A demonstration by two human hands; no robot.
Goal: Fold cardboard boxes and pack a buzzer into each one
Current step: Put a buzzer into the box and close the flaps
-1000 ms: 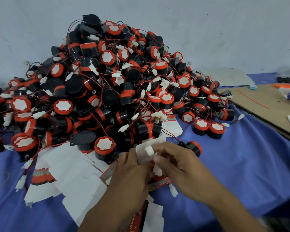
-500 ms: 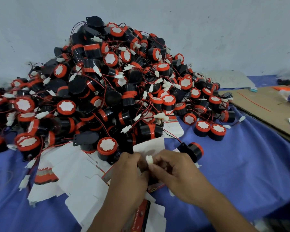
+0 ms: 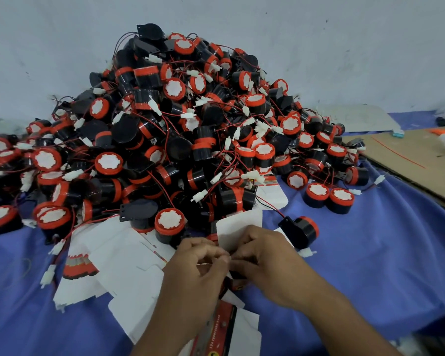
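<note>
L hand (image 3: 198, 263), R hand (image 3: 265, 258) grip box (image 3: 238, 227); loose buzzer (image 3: 301, 231) just beside R.

Buzzers (image 3: 170, 222) blk w/ red rims, wht faces; cloth (image 3: 370, 253) blue; box flats (image 3: 123, 258) wht; wall (image 3: 62, 34) grey.

Left hand (image 3: 198, 265) and right hand (image 3: 265, 260) have closed together on the cardboard box (image 3: 239, 227), hiding the white connector.

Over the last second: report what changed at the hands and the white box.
The small white plastic plug held earlier went out of sight as the left hand and right hand pinched together lower on the white cardboard box, its flap standing above them. The lone black-and-orange buzzer, the buzzer heap and flat white blanks stayed put.
</note>
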